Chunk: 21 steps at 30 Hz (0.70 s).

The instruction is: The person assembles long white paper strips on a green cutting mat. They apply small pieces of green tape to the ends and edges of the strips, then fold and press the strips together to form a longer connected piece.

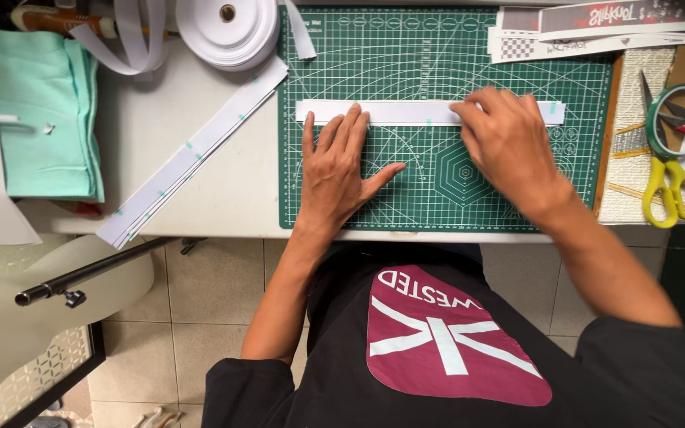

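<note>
Fig.: two hands, one strip, one mat. The white fabric strip [406,112] lies flat and level across the upper part of the green cutting mat [445,186]. Left hand [341,170] rests palm-down on the mat, fingers spread, tips touching the strip's lower edge. Right hand [507,143] covers the strip nr its right end, fingers curled together and pressing down on it; the strip's far tip shows beyond the knuckles.

Other items: one roll of white tape [227,30], top left of the mat; a fanned stack of cut strips [192,154] lying diagonally on the white table [235,202], count unclear; one folded mint cloth [37,111] at far left; one pr of yellow-handled scissors [670,170] at right, off the mat. Nothing lies betw. the hands except bare mat.
</note>
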### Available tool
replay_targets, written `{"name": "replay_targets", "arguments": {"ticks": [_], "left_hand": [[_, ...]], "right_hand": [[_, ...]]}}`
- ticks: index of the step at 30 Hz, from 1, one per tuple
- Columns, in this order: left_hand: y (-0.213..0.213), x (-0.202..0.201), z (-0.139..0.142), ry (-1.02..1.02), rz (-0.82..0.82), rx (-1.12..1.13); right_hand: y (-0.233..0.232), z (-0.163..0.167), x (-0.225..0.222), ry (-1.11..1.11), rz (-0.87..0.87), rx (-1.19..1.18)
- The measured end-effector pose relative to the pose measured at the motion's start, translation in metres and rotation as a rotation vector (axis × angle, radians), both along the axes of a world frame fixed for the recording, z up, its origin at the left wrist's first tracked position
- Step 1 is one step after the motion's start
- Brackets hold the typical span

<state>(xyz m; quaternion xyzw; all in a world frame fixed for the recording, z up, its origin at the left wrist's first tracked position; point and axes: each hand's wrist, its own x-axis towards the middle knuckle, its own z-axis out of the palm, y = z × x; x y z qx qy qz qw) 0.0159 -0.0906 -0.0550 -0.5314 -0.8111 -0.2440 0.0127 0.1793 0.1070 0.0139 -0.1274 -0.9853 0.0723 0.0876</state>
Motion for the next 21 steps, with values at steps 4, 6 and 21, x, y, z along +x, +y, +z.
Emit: {"name": "replay_targets", "arguments": {"ticks": [4,6,21], "left_hand": [[-0.001,-0.001,0.002,0.003,-0.006,-0.01],[-0.004,-0.001,0.005,-0.008,-0.005,-0.017],[-0.016,-0.004,0.017,-0.278,0.034,0.242]], "right_hand": [[-0.02,-0.006,0.017,0.018,-0.085,-0.032],[-0.027,-0.012,0.02,0.046,-0.116,-0.043],[-0.035,-0.023,0.021,0.088,-0.165,-0.082]]}}
